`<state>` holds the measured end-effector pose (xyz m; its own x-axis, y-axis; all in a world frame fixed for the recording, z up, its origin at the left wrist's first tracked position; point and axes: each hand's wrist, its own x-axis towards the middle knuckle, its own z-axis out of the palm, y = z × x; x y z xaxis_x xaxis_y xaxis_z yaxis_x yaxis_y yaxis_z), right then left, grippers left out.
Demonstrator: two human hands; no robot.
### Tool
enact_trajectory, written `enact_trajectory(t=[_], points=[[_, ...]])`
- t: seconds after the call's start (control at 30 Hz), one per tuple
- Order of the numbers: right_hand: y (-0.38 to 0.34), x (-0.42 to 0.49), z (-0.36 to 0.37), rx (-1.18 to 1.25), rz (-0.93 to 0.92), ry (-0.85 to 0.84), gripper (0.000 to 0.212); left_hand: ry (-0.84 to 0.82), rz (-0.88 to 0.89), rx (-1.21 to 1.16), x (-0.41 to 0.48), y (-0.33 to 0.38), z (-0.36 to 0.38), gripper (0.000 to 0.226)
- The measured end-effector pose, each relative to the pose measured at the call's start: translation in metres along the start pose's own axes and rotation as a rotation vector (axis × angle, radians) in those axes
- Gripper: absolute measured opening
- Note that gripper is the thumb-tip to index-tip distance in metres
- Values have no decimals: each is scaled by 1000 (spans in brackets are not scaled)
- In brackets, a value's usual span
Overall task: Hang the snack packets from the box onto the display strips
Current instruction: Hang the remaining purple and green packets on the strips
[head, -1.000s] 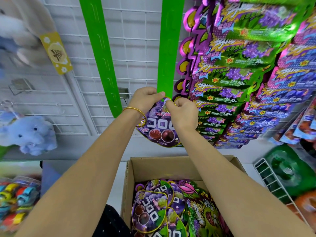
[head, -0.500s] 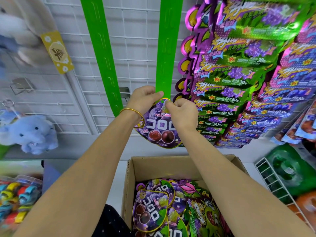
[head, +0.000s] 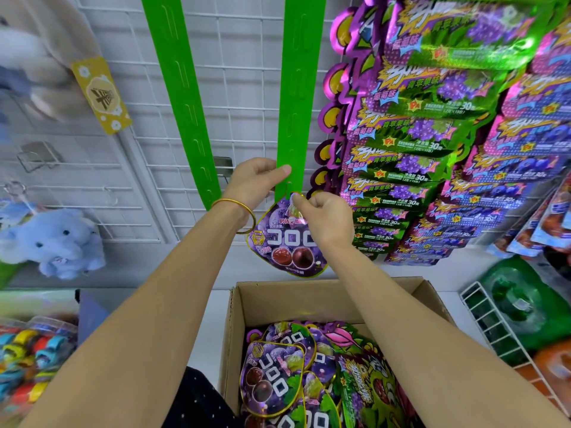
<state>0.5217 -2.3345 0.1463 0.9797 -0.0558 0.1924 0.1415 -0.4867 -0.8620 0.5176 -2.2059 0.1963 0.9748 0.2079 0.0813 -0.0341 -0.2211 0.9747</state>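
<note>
Packet (head: pixel 287 242) top behind right hand (head: pixel 327 220)

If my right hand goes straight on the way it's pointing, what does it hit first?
Probably the lower end of the green display strip, just past the purple packet the right hand pinches; depth unclear.

Single head-worn wide-angle view. Faces wire grid wall (head: pixel 247 88) close up, tilted down onto open box (head: pixel 309 301) low in frame, nearest wearer.

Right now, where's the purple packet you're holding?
Head view, centre: the purple packet sits at the right green strip's bottom end, pinched by the right hand, above the box.
</note>
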Motion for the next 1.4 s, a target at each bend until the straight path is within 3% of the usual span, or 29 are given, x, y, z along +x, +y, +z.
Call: enact_trajectory(t=[0.17,0.23,0.47,0.6,0.7,0.9,1.1,1.27,1.4], points=[[10,-1,5,26,-15,-34,52,-20,18,21,-7,-4,-3,2],[10,0,5,8,-32,-40,51,-5,18,42,-7,-8,-5,17],[20,-6,2,-44,-34,-80,32,-101,45,116,-18,-11,-10,35],[38,-31,-9,-34,10,-55,44,8,29,233,-36,-17,-16,47],[69,-65,-14,-42,91,-44,48,70,7,234,-62,-26,-21,44],[134,-119,11,-239,274,-510,36,-132,-178,275,-112,-52,-25,33],[170,-145,54,-627,323,-770,39,-170,-223,268,-114,-55,-27,30],[173,-150,67,-642,362,-653,35,-167,-205,262,-108,-56,-25,30],[179,-149,62,-329,444,-578,15,-177,-183,296,-102,-60,-24,30]])
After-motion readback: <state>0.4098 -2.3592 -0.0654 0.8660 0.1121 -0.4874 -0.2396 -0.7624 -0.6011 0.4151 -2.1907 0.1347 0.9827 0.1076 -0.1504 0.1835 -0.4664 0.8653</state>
